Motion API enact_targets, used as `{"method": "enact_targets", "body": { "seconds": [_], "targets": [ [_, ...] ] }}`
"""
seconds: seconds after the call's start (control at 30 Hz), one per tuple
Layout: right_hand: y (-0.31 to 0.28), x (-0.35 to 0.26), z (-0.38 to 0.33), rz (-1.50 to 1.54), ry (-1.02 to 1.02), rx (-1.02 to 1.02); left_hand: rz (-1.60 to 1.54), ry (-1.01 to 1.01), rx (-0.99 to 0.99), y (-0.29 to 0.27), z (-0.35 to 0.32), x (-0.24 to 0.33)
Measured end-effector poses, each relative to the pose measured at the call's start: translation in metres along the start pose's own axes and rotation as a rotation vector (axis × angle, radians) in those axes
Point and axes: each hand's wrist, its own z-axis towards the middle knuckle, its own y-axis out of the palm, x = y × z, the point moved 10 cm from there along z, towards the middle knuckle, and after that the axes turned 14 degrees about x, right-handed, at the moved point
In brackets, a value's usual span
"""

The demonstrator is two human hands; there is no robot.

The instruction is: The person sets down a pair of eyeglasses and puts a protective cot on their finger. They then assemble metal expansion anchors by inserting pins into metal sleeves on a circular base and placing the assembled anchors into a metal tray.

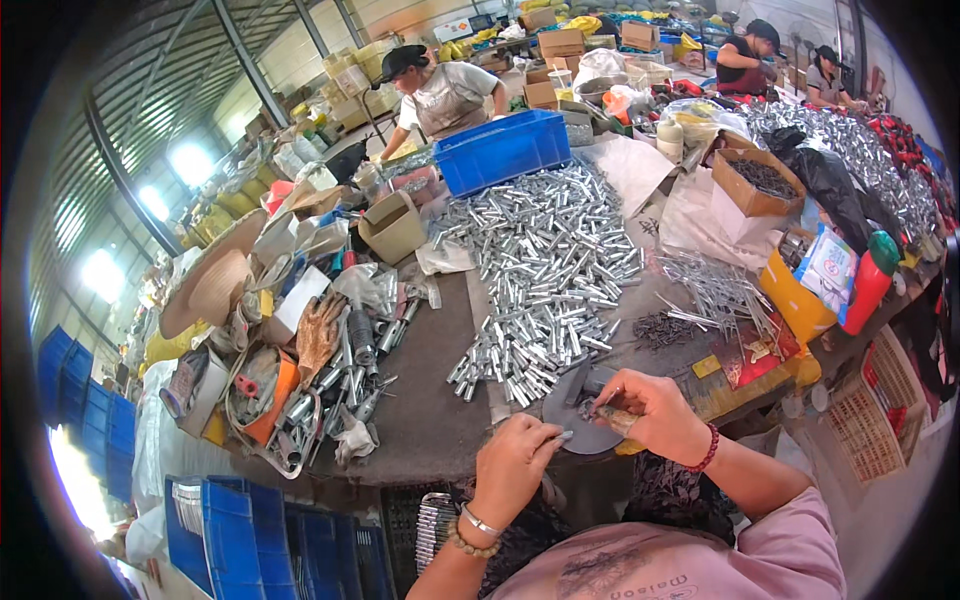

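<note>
At the near edge of the table, my left hand (512, 458) is closed in a pinch. A small silvery metal piece (565, 436) pokes out past its fingertips. Close by on the right, my right hand (655, 412) has its fingers drawn together over a dark round plate (566, 408). Whatever sits between those fingertips is too small to name. Just beyond both hands spreads a large heap of short shiny metal tubes (550, 280). Thin metal rods (715, 290) and a patch of small dark pins (662, 328) lie to the right of the heap.
A blue bin (502, 152) stands behind the heap. Tools and metal sockets (360, 340) clutter the left side, beside a brown glove (319, 335). On the right are a cardboard box of dark parts (760, 185) and a red bottle (872, 285). Co-workers are across the table.
</note>
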Motion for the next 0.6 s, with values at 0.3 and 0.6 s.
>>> {"method": "enact_targets", "body": {
  "seconds": [0.3,0.6],
  "targets": [
    [0.000,-0.021,-0.009,-0.422,-0.156,-0.039,-0.006,0.023,0.034,-0.001,-0.005,0.000],
    [0.005,-0.027,-0.022,-0.727,-0.389,-0.078,-0.019,0.027,0.026,0.001,-0.005,0.002]
  ]
}}
